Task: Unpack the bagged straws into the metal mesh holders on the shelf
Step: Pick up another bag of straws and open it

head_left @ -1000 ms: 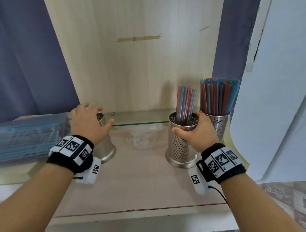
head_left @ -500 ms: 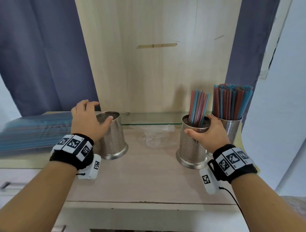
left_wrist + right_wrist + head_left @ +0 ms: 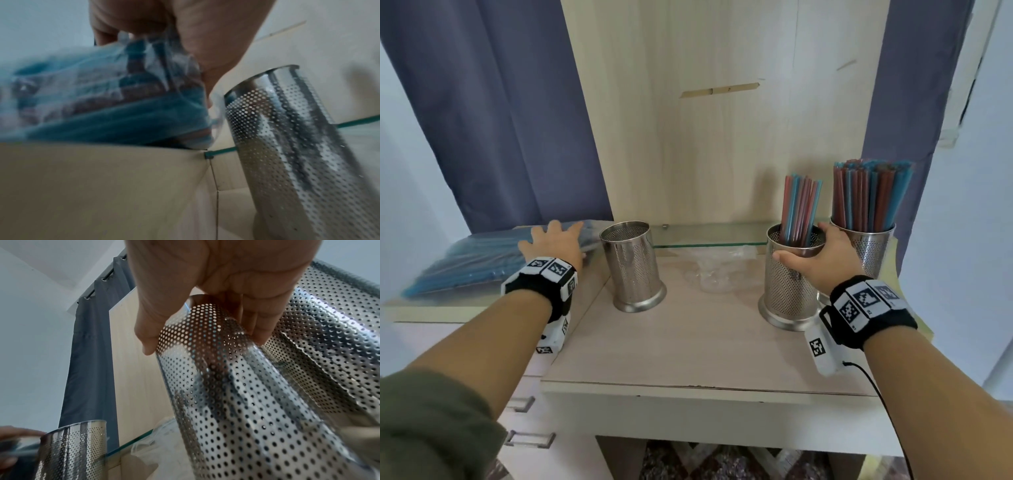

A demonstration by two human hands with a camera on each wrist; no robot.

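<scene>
Altogether three metal mesh holders stood on the shelf [image 3: 688, 342]: one empty holder [image 3: 633, 267], one part-filled holder [image 3: 791, 284] gripped at the rim by the right hand [image 3: 822, 260], and one full holder [image 3: 869, 246] just behind. One bag of straws [image 3: 472, 263] lay left, the left hand [image 3: 554, 245] curled onto its end. One crumpled empty bag [image 3: 715, 270] lay between the holders.

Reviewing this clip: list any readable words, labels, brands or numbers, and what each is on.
No readable words, brands or numbers.
Left wristband: black-and-white square code markers, no text.
Right wristband: the same markers; tiny print beside them is too small to read.
Bag of straws and mesh holders: no label visible.
</scene>
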